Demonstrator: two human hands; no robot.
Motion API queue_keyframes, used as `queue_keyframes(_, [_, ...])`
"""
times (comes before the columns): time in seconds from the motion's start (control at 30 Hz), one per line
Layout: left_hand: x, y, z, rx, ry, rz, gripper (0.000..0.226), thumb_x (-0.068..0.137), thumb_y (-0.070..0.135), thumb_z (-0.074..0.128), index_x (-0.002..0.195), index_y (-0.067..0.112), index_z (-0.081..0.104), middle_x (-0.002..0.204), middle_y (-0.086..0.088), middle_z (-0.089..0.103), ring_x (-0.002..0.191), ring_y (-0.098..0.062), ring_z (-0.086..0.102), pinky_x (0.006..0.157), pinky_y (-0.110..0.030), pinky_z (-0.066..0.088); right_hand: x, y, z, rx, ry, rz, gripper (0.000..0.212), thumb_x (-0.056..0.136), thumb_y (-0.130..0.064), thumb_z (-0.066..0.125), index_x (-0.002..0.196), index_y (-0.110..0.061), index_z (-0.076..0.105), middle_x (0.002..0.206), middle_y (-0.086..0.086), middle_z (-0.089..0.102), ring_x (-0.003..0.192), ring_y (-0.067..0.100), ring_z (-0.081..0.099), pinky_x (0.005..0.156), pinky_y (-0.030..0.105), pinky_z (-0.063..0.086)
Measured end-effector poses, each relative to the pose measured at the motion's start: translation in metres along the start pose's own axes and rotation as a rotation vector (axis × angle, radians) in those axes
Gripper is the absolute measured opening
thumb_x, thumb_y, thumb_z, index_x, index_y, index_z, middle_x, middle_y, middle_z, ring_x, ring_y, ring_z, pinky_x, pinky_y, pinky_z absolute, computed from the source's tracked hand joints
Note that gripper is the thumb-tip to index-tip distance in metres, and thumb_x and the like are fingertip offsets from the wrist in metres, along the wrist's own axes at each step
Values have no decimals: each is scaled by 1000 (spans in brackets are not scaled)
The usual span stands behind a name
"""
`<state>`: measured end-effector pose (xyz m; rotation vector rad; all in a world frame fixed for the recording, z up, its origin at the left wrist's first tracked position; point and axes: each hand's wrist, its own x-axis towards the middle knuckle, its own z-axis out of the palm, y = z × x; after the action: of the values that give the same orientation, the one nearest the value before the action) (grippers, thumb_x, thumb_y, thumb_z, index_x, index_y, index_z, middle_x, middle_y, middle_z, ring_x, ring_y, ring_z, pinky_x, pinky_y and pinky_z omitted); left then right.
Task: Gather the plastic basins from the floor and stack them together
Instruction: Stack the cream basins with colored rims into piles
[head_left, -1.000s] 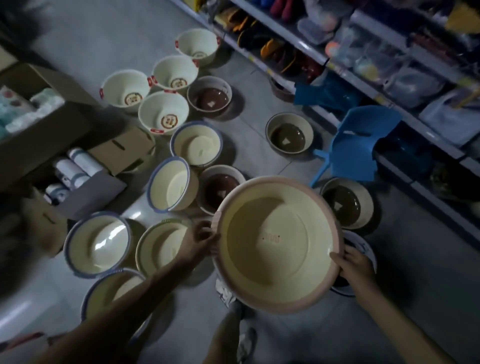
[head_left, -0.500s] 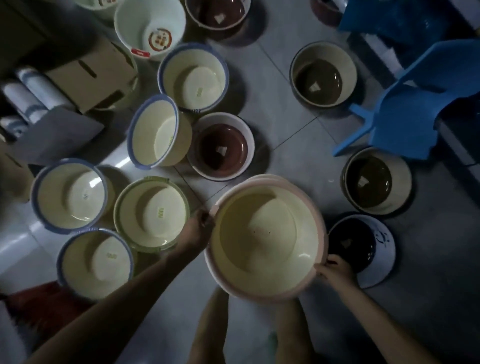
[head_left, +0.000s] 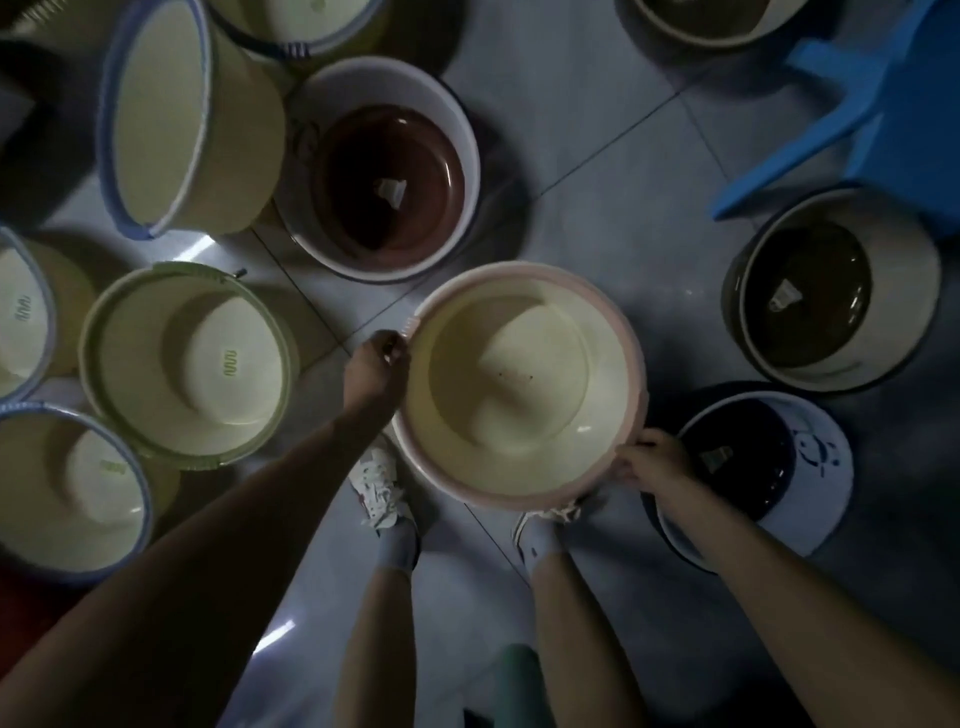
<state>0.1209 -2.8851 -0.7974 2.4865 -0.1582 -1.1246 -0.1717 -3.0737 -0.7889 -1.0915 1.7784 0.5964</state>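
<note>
A cream basin with a pink rim (head_left: 519, 384) is low over the floor just ahead of my feet. My left hand (head_left: 376, 366) grips its left rim and my right hand (head_left: 652, 462) grips its lower right rim. Several other basins stand on the floor around it: a white one with a brown inside (head_left: 384, 171), a green-rimmed cream one (head_left: 187, 364), a tilted blue-rimmed cream one (head_left: 182, 114), a dark-inside one (head_left: 831, 296) at the right, and a dark blue and white one (head_left: 763, 467) beside my right hand.
A blue plastic chair (head_left: 862, 119) stands at the upper right. More blue-rimmed cream basins (head_left: 67, 499) crowd the left edge. My two feet in white shoes (head_left: 382, 491) stand on the grey tiled floor (head_left: 597, 171) right below the held basin.
The pink-rimmed basin has come down from chest height to near the floor, both hands still on its rim. My view has tipped down and closer to the basins.
</note>
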Motion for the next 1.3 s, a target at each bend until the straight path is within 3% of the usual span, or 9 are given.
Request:
queue_keyframes(0.17, [18, -9, 23, -25, -122, -46, 23, 77, 20, 57, 99, 18, 63, 95, -3, 70, 85, -28, 69, 76, -40, 60, 30, -1, 19, 26, -73, 12, 27, 92, -5, 65, 118, 3, 64, 99, 20, 66, 70, 25, 60, 58, 30, 50])
queue_keyframes(0.33, [10, -11, 34, -99, -166, -122, 33, 91, 15, 62, 123, 18, 56, 107, -3, 63, 94, -29, 68, 84, -50, 61, 32, -1, 20, 78, -219, 43, 40, 96, -19, 63, 135, -18, 57, 127, 11, 61, 105, 30, 60, 69, 31, 52])
queue_keyframes(0.43, [-8, -8, 38, -101, -183, -146, 46, 93, 16, 62, 138, 15, 53, 107, -6, 65, 94, -28, 69, 86, -45, 61, 25, -5, 26, 23, -284, 4, 45, 95, -20, 66, 138, -22, 54, 135, 5, 56, 114, 26, 57, 85, 38, 54])
queue_keyframes(0.5, [-21, -5, 40, -110, -201, -189, 58, 95, 17, 63, 149, 10, 45, 123, -14, 64, 102, -30, 68, 92, -43, 59, 20, -9, 32, -87, -252, -87, 54, 91, -18, 70, 142, -19, 53, 141, 7, 54, 121, 25, 55, 98, 41, 52])
queue_keyframes(0.63, [-42, 7, 42, -98, -236, -193, 58, 96, 21, 62, 150, 11, 44, 140, -18, 57, 114, -32, 63, 99, -45, 55, -1, -22, 37, -241, -261, -175, 54, 84, -22, 73, 136, -20, 58, 127, 8, 61, 117, 25, 59, 98, 35, 50])
queue_keyframes(0.8, [-58, 25, 34, -135, -247, -159, 55, 97, 23, 62, 148, 13, 47, 145, -12, 53, 115, -26, 55, 97, -37, 50, -19, -38, 37, -281, -236, -196, 58, 68, -34, 71, 125, -29, 62, 101, -4, 65, 108, 27, 64, 100, 43, 51])
queue_keyframes(1.03, [-80, 35, -2, -250, -201, -106, 50, 95, 23, 60, 144, 16, 52, 139, -10, 57, 115, -28, 60, 99, -46, 54, -68, -59, 44, -174, -205, -260, 44, 66, -37, 74, 108, -35, 62, 101, -5, 70, 101, 23, 66, 96, 40, 54])
queue_keyframes(1.2, [-100, 17, -38, -419, -73, -94, 41, 97, 26, 60, 137, 16, 58, 129, -3, 63, 111, -20, 62, 89, -33, 52, -122, -78, 70, -188, -212, -349, 36, 81, -27, 75, 115, -29, 63, 103, -4, 69, 99, 24, 66, 94, 41, 55])
queue_keyframes(1.3, [-113, -11, -64, -497, -18, -153, 39, 94, 29, 62, 131, 17, 63, 124, -2, 67, 110, -19, 64, 97, -41, 55, -152, -88, 99, -292, -213, -399, 38, 82, -29, 74, 119, -30, 62, 99, -9, 69, 97, 23, 66, 92, 39, 54])
